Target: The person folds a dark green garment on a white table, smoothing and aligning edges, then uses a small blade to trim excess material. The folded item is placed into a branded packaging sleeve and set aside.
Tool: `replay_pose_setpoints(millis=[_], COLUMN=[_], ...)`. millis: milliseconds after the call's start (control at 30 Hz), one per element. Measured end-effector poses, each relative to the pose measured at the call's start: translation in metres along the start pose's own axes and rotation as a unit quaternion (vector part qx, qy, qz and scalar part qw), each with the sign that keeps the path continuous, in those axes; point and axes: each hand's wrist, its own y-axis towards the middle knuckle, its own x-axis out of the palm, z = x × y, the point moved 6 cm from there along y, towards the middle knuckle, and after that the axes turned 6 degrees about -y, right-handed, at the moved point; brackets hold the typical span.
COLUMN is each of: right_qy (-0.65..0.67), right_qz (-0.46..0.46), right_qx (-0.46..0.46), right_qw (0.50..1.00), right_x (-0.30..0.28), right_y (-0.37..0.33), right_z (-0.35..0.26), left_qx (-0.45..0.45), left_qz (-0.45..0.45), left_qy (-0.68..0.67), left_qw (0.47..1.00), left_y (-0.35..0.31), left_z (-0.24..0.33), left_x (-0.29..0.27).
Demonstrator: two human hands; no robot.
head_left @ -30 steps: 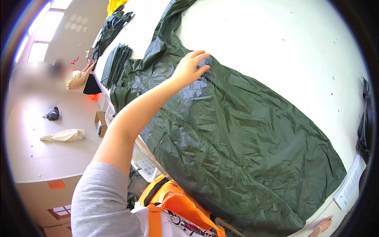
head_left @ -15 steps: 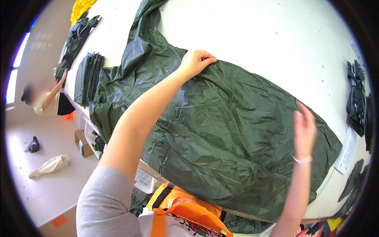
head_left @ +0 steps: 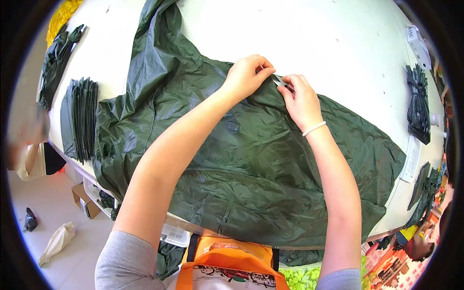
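A dark green garment of thin, shiny fabric [head_left: 256, 159] lies spread and wrinkled over the white table, with a long narrow part running up to the far left. At its far edge, my left hand [head_left: 247, 76] pinches the fabric between thumb and fingers. Close beside it on the right, my right hand [head_left: 303, 102] grips a small pair of thread snips [head_left: 278, 81]. The blades point at the edge just by my left fingertips; whether they touch the fabric or a thread is too small to tell.
Folded dark green pieces [head_left: 83, 118] and a dark bundle [head_left: 57, 65] lie on the left. A tied dark bundle [head_left: 418, 104] and a white box [head_left: 418, 46] sit at the right edge. Another person [head_left: 34, 162] is at the left; a cardboard box [head_left: 86, 200] stands on the floor.
My right hand has come up from the garment's right side to my left fingertips, and snips now show in it. My left hand keeps its pinch on the edge. The view has shifted.
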Motion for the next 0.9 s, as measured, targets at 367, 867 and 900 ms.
replay_pose_setpoints(millis=[367,867,900], right_qy=[0.059,0.157,0.158], right_qz=[0.009,0.074,0.082], right_qx=[0.02,0.142,0.133], right_qw=[0.998,0.974,0.975], right_x=[-0.006,0.027,0.031], right_y=[0.007,-0.006,-0.006], right_z=[0.0,0.028,0.032], left_qx=[-0.029,0.083,0.103], left_qz=[0.08,0.014,0.013], left_qy=[-0.109,0.226,0.24], left_qw=[0.99,0.97,0.965], left_y=[-0.001,-0.014,-0.014], left_z=[-0.001,-0.003,-0.001], left_x=[-0.033,0.008,0.011])
